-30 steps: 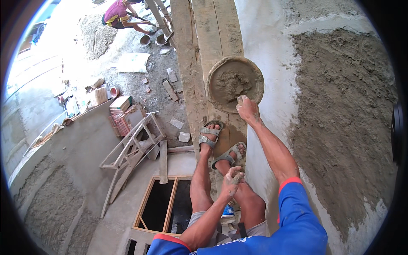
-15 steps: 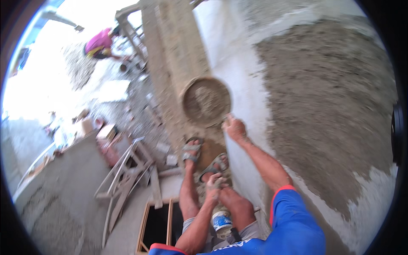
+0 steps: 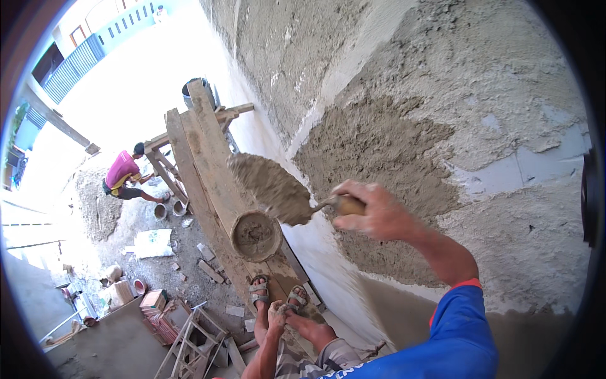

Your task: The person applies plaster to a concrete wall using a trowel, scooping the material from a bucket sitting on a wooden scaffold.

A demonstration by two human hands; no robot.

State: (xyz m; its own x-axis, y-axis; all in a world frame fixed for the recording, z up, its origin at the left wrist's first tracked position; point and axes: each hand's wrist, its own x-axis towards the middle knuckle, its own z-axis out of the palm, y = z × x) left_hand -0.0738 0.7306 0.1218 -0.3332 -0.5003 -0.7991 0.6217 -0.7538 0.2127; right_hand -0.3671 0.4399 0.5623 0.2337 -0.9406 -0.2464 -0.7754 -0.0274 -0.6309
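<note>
My right hand [image 3: 377, 213] is closed around the wooden handle of a trowel [image 3: 343, 203]. Wet grey mortar [image 3: 271, 188] is heaped over its blade, which is raised beside the wall. Left of and below the blade, a round bucket [image 3: 257, 236] with mortar in it stands on the planks. My left hand [image 3: 276, 314] is near my knee with its fingers curled, and nothing shows in it. On the wall [image 3: 505, 237], a darker patch of fresh mortar [image 3: 372, 161] lies behind the trowel.
I stand in sandals on a narrow scaffold of wooden planks [image 3: 205, 165]. A dark bucket [image 3: 194, 91] is at its far end. Below on the left, a person [image 3: 123, 172] bends near a sand pile [image 3: 98, 202]. A wooden frame [image 3: 196, 341] and stacked bricks [image 3: 153, 303] lie lower left.
My right hand has risen from beside the bucket toward the wall, and the mortar-loaded trowel is now plainly visible. The view has turned toward the wall. My left hand stays by my knee.
</note>
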